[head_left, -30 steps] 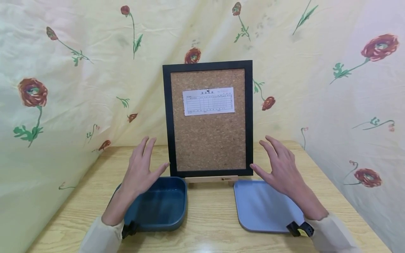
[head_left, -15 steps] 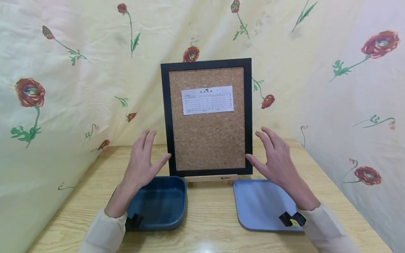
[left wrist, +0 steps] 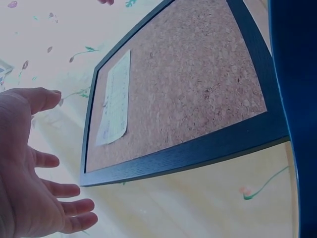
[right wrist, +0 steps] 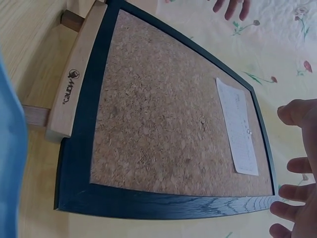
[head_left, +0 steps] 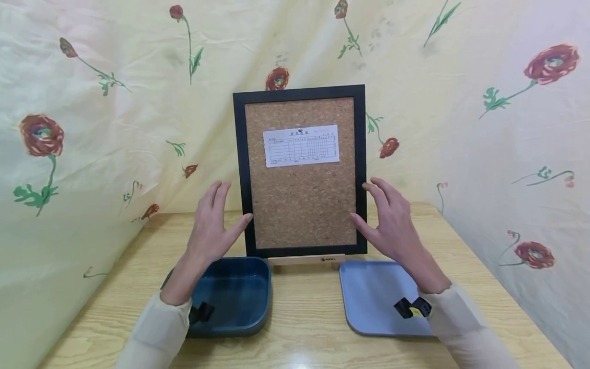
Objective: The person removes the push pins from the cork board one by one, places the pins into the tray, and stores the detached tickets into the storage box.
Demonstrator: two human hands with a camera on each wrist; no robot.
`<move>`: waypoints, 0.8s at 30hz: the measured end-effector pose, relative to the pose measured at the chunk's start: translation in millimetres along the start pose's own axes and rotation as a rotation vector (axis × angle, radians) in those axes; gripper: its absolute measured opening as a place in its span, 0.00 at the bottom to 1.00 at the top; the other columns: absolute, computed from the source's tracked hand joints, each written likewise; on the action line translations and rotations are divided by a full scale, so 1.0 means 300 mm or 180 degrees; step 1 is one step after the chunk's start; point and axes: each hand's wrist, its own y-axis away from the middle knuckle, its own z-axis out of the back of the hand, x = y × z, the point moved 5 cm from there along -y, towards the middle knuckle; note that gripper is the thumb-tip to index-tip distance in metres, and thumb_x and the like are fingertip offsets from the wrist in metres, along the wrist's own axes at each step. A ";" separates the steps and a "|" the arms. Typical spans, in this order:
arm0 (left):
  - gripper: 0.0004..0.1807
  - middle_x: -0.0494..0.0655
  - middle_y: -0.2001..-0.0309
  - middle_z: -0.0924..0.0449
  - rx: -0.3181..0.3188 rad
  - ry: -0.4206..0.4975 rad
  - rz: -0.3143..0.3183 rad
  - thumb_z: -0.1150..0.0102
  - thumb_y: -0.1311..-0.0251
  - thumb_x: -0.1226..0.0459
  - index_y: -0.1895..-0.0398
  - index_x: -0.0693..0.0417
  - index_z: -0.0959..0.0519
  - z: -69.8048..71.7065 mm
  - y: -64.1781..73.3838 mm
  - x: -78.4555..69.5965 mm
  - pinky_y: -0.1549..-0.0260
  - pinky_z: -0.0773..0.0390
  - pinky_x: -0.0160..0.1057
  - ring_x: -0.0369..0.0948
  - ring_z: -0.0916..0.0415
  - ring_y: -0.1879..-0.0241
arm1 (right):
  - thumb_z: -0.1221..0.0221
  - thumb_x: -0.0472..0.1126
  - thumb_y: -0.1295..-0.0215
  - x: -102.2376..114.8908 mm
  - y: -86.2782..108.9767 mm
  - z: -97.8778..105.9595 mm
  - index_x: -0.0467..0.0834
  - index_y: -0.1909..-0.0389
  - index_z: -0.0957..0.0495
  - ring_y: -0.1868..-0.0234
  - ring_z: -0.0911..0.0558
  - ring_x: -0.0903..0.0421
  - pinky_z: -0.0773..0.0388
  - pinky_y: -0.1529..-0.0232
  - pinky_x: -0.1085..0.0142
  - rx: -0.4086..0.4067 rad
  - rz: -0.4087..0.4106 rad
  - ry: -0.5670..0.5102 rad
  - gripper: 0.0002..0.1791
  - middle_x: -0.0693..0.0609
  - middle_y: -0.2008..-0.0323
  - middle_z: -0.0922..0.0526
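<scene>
A black-framed cork board [head_left: 301, 210] stands upright on a light wooden stand [head_left: 306, 260]. Pinned near its top is a white printed form [head_left: 301, 146], held by one small pin [head_left: 300, 129] at the upper edge. My left hand [head_left: 209, 228] is raised beside the frame's left side, fingers spread and holding nothing; its thumb overlaps the frame in the head view. On the other side my right hand [head_left: 394, 220] is raised likewise, thumb overlapping the lower right of the cork in that view. The left wrist view shows the left palm [left wrist: 29, 198] apart from the frame.
Below my left forearm sits a deep dark blue tray [head_left: 230, 328], partly covered by the arm. A shallow light blue tray [head_left: 369, 307] lies under the right forearm. Both are on a wooden table [head_left: 304, 318]. A flowered cloth [head_left: 138, 102] hangs behind and at the sides.
Both hands have risen and moved inward, closer to the board's sides, with fingers still spread. The board, the form and the trays stay where they were.
</scene>
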 end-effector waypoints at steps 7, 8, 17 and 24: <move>0.44 0.64 0.26 0.42 0.0015 0.0062 -0.0016 0.35 0.39 0.50 0.26 0.61 0.41 -0.010 -0.023 -0.011 0.33 0.39 0.68 0.63 0.41 0.29 | 0.33 0.47 0.43 0.015 -0.033 -0.008 0.33 0.37 0.30 0.35 0.30 0.34 0.36 0.39 0.32 -0.0060 0.0041 -0.0058 0.35 0.33 0.34 0.30; 0.44 0.64 0.26 0.42 0.0024 0.0066 -0.0006 0.35 0.38 0.50 0.25 0.61 0.41 -0.012 -0.025 -0.012 0.32 0.39 0.68 0.63 0.41 0.29 | 0.33 0.47 0.43 0.017 -0.036 -0.008 0.33 0.37 0.30 0.35 0.30 0.34 0.36 0.39 0.31 -0.0068 0.0046 -0.0071 0.35 0.33 0.34 0.30; 0.44 0.63 0.24 0.44 0.0080 0.0061 0.0066 0.37 0.38 0.49 0.25 0.59 0.42 -0.024 -0.054 -0.022 0.31 0.41 0.68 0.62 0.43 0.27 | 0.34 0.47 0.41 0.019 -0.062 -0.014 0.34 0.37 0.29 0.33 0.31 0.34 0.36 0.38 0.32 -0.0088 -0.0008 -0.0099 0.34 0.34 0.34 0.30; 0.43 0.64 0.24 0.44 0.0080 0.0049 0.0067 0.37 0.37 0.50 0.25 0.59 0.42 -0.034 -0.086 -0.042 0.31 0.41 0.68 0.61 0.44 0.27 | 0.35 0.46 0.38 0.032 -0.084 -0.020 0.35 0.35 0.31 0.30 0.34 0.35 0.39 0.34 0.32 0.0034 -0.0148 -0.0083 0.34 0.34 0.31 0.32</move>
